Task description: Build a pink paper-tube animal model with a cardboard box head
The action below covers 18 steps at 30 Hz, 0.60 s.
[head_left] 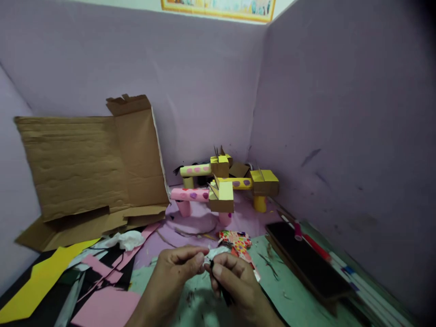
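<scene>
My left hand (177, 270) is closed in a pinch, with a small whitish bit (206, 260) at its fingertips; its kind is too small to make out. Close beside it, my right hand (236, 277) grips a thin black piece (226, 296) that hangs below the fingers, its top end showing by the thumb. The fingertips of both hands nearly meet. Behind them lies a floral-patterned piece (240, 243). Farther back stand spotted paper animals made of tubes and boxes: a pink one (189, 195), a yellow one (265, 181) and a pale yellow one (195, 170).
Folded cardboard (85, 163) leans at the back left. Yellow paper (44, 277), pink paper (107, 306) and a crumpled white piece (127, 240) lie at left. At right are a dark flat slab (303, 259), a red marker (316, 246) and purple walls (340, 113).
</scene>
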Available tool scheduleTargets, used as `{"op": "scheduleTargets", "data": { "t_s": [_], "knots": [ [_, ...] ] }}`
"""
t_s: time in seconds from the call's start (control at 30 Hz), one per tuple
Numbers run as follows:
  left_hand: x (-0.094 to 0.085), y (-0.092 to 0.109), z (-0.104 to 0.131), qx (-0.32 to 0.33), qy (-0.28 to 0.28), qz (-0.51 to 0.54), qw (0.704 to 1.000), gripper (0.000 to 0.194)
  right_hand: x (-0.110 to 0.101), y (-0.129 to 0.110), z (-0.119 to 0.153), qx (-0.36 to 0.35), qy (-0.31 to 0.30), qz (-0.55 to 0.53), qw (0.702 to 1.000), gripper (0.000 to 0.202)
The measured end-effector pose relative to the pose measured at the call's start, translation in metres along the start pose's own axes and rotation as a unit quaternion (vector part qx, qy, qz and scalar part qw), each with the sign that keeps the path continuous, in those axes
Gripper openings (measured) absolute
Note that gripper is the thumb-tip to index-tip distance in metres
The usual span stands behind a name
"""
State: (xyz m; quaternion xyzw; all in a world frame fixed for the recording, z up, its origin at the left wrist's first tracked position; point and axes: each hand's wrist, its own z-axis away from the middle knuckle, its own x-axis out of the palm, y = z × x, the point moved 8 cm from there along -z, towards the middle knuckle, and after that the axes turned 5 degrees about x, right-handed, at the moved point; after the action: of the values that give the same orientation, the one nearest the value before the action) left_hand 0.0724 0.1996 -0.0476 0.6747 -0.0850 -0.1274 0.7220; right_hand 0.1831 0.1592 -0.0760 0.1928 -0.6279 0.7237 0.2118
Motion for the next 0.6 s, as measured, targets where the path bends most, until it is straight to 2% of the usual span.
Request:
{"op": "scheduleTargets", "data": {
  "t_s": [0.07, 0.13, 0.23, 0.3, 0.4, 0.47, 0.5, 0.53, 0.6],
  "knots": [
    [-0.011, 0.004, -0.005, 0.019, 0.044, -0.054, 0.997, 0.030, -0.001, -0.002, 0.000, -0.002, 0.005, -0.004, 1.000, 0.034],
    [-0.030, 0.015, -0.014, 0.051, 0.109, -0.128, 0.984, 0.026, -0.002, -0.002, 0.000, -0.001, 0.011, 0.001, 1.000, 0.036],
    [-0.057, 0.037, -0.027, 0.109, 0.194, -0.229, 0.948, 0.023, -0.006, -0.009, 0.000, -0.018, 0.032, 0.038, 0.999, 0.037],
    [-0.062, 0.057, -0.037, 0.181, 0.206, -0.306, 0.912, 0.024, -0.011, -0.023, 0.002, -0.050, 0.067, 0.082, 0.993, 0.035],
    [-0.041, 0.087, -0.055, 0.307, 0.138, -0.461, 0.821, 0.030, -0.019, -0.051, 0.009, -0.111, 0.125, 0.157, 0.973, 0.030],
    [-0.021, 0.093, -0.071, 0.333, 0.068, -0.572, 0.747, 0.042, -0.024, -0.067, 0.015, -0.132, 0.145, 0.185, 0.963, 0.027],
    [-0.014, 0.093, -0.081, 0.329, 0.036, -0.612, 0.718, 0.047, -0.026, -0.072, 0.018, -0.132, 0.150, 0.190, 0.961, 0.026],
    [-0.007, 0.092, -0.090, 0.321, 0.009, -0.639, 0.699, 0.050, -0.029, -0.076, 0.021, -0.128, 0.153, 0.193, 0.961, 0.024],
    [0.002, 0.090, -0.105, 0.310, -0.029, -0.658, 0.686, 0.051, -0.035, -0.078, 0.028, -0.111, 0.158, 0.200, 0.961, 0.021]
  ]
}}
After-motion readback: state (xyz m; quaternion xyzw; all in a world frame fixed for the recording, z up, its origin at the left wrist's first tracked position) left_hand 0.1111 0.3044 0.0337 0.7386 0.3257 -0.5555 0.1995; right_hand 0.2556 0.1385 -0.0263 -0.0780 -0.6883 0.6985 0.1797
